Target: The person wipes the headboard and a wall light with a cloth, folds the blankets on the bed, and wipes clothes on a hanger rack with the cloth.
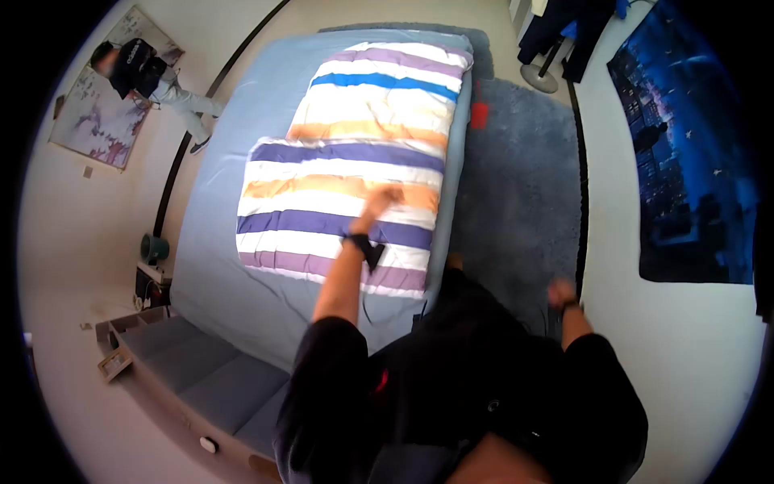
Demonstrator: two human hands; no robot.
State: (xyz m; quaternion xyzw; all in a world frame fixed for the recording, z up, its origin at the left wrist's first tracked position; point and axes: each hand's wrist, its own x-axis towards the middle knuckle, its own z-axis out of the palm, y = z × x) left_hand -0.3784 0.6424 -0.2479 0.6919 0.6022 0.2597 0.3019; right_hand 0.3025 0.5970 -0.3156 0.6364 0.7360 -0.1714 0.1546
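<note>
Room: a person [145, 77] stands left of the bed [214, 214].
Quilt [339, 173]: on the bed's right half; its near part looks folded over, so you seem partway, with the far part left unfolded.
Your left hand [385, 198]: over the bed's right half, above or on the quilt; too blurred to tell whether your fingers grip.
Your right hand [562, 292]: right of the bed, apart from it; fingers seem loosely curled, grasp unclear.
</note>
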